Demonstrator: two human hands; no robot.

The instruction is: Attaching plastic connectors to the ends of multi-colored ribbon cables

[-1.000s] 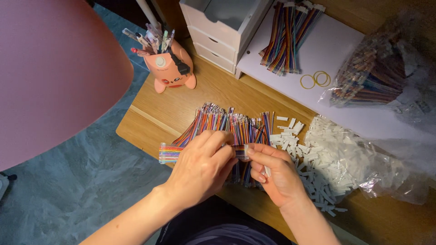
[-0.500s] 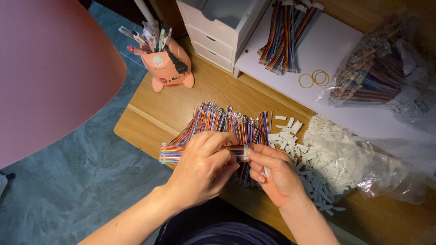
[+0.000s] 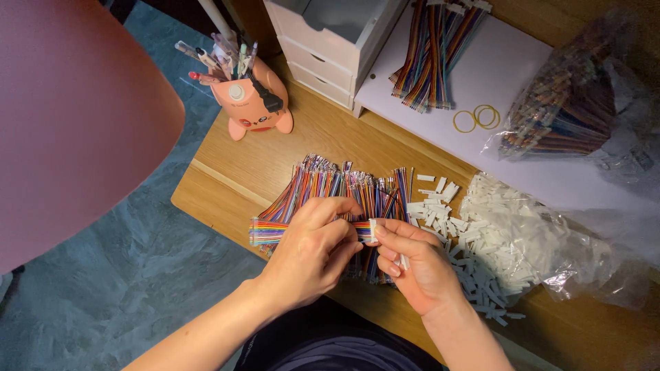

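Note:
My left hand (image 3: 313, 244) grips a flat rainbow ribbon cable (image 3: 268, 231) whose free end sticks out to the left. My right hand (image 3: 416, 261) pinches a small white plastic connector (image 3: 372, 229) against the cable's right end; a second white piece shows between its fingers. Both hands hover over a fanned pile of multicoloured ribbon cables (image 3: 344, 187) lying on the wooden desk (image 3: 295, 154).
Loose white connectors (image 3: 440, 203) spill from a clear plastic bag (image 3: 522, 240) on the right. Behind are a pink pen holder (image 3: 251, 103), white drawers (image 3: 330, 41), another cable bundle (image 3: 433, 51), yellow rubber bands (image 3: 476, 118) and a bagged cable bundle (image 3: 564, 110). A pink lampshade (image 3: 69, 117) fills the left.
Both hands stay together over the pile, with only small finger movements at the cable's end. The view has shifted slightly.

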